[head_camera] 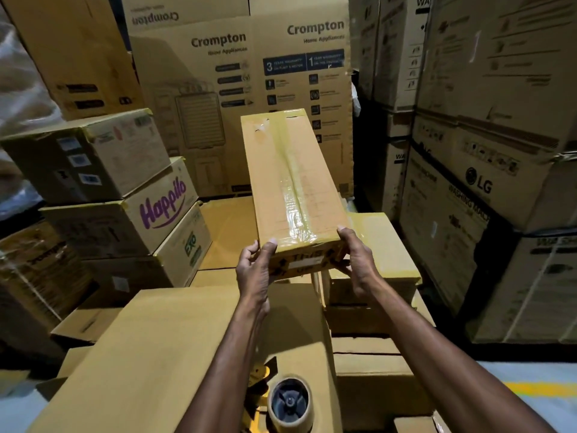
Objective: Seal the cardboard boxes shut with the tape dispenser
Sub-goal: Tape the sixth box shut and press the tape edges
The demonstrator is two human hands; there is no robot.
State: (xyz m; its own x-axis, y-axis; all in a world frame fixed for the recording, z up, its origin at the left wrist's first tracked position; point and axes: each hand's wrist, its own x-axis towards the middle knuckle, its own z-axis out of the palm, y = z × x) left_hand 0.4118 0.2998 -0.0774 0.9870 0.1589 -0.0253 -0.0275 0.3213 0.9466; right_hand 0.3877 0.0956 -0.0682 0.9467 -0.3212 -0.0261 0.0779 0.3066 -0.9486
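A long narrow cardboard box is held out in front of me, its top seam covered lengthwise with clear tape. My left hand grips its near left corner and my right hand grips its near right corner. The near end face shows printed arrows and lettering. The tape dispenser, yellow with a roll of brown tape, lies on a cardboard box close below me, between my forearms.
Low boxes lie under and beyond the held box. A stack with a Happilo box stands left. Tall Crompton cartons form a wall behind. LG washing machine cartons rise on the right. Floor with a yellow line shows lower right.
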